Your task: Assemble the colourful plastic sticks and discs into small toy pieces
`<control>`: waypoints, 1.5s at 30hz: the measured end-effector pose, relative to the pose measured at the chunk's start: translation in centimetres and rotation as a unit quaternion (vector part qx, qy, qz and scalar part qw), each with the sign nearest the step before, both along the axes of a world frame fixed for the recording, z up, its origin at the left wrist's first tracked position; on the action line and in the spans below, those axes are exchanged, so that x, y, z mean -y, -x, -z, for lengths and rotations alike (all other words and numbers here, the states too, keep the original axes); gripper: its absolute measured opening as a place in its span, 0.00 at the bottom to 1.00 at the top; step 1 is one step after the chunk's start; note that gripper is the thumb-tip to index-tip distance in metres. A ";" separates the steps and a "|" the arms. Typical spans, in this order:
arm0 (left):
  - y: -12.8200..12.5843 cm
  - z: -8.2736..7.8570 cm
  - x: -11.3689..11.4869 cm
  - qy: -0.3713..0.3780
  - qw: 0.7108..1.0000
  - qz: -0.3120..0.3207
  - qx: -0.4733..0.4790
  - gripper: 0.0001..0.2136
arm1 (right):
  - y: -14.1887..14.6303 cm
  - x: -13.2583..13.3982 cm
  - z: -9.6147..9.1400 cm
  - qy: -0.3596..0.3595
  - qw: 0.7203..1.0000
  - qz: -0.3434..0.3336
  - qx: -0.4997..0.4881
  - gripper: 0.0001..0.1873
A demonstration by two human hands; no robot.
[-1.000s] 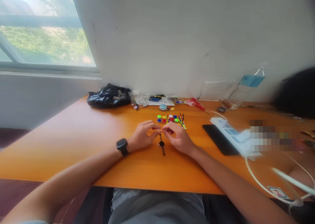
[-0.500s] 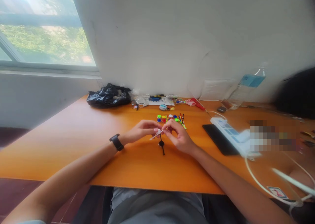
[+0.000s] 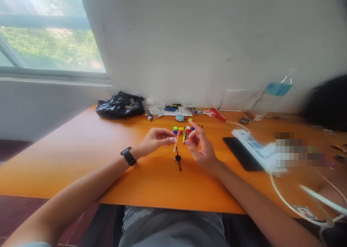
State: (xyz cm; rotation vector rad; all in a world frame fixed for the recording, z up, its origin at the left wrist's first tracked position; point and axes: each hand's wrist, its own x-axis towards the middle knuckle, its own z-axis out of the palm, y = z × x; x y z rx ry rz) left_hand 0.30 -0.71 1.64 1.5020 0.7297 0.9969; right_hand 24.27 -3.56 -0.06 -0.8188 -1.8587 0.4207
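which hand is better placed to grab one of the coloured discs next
Probably the right hand: it is open, with nothing visible in its grip, and close to the coloured discs. The left hand is near them too, but it holds the white stick.

Slim white piece (image 3: 176, 143) in the left hand (image 3: 155, 141)

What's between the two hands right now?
In the head view, a thin white stick held by the left hand shows before the right hand; coloured sticks lie on the table beyond.
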 end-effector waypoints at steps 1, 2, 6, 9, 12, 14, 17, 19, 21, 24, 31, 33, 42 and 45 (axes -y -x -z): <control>0.0 0.0 0.0 0.000 1.000 -0.003 0.002 0.17 | 0.1 0.0 0.0 0.035 0.999 -0.016 -0.018 0.24; 0.1 0.0 -0.1 -0.001 1.000 -0.007 0.004 0.17 | 0.2 -0.1 -0.1 0.077 0.996 -0.039 -0.028 0.20; 0.2 0.0 -0.1 -0.013 0.999 -0.027 0.013 0.16 | -0.3 -0.7 -0.5 0.281 0.939 -0.197 0.016 0.38; 0.1 0.0 -0.2 -0.016 0.999 -0.036 0.017 0.16 | -0.7 -1.0 -0.8 0.327 0.912 -0.246 -0.035 0.45; 0.1 0.4 -0.4 -0.011 0.999 -0.037 0.019 0.15 | -0.8 -1.2 -1.0 0.313 0.918 -0.217 -0.109 0.45; 0.0 0.7 -0.6 -0.007 0.999 -0.038 0.015 0.15 | -0.8 -1.4 -0.8 0.314 0.922 -0.187 -0.129 0.45; 0.1 1.1 -0.7 -0.005 0.999 -0.045 -0.001 0.15 | -0.6 -1.7 -0.3 0.329 0.922 -0.153 -0.134 0.45; 0.1 1.2 -0.7 -0.002 0.999 -0.049 -0.012 0.16 | -0.6 -2.0 0.2 0.341 0.920 -0.141 -0.131 0.45; 0.1 1.4 -0.6 0.004 0.999 -0.050 -0.019 0.16 | -0.6 -2.1 0.7 0.348 0.919 -0.134 -0.125 0.44; 0.0 1.6 -0.6 0.008 0.998 -0.049 -0.024 0.17 | -0.6 -2.2 0.9 0.348 0.921 -0.133 -0.116 0.43; -0.2 2.1 -0.6 -0.012 0.998 -0.024 -0.049 0.20 | -0.5 -2.0 0.7 0.348 0.920 -0.124 -0.131 0.43; -0.2 2.3 -0.6 -0.021 0.998 -0.012 -0.051 0.20 | -0.5 -2.0 0.6 0.343 0.921 -0.125 -0.135 0.43; 0.0 2.8 -1.1 -0.054 0.996 0.015 -0.064 0.21 | -0.3 -1.7 -0.4 0.300 0.936 -0.087 -0.163 0.45; 0.1 2.7 -1.2 -0.061 0.995 0.012 -0.075 0.21 | -0.4 -1.7 -0.5 0.295 0.939 -0.078 -0.159 0.45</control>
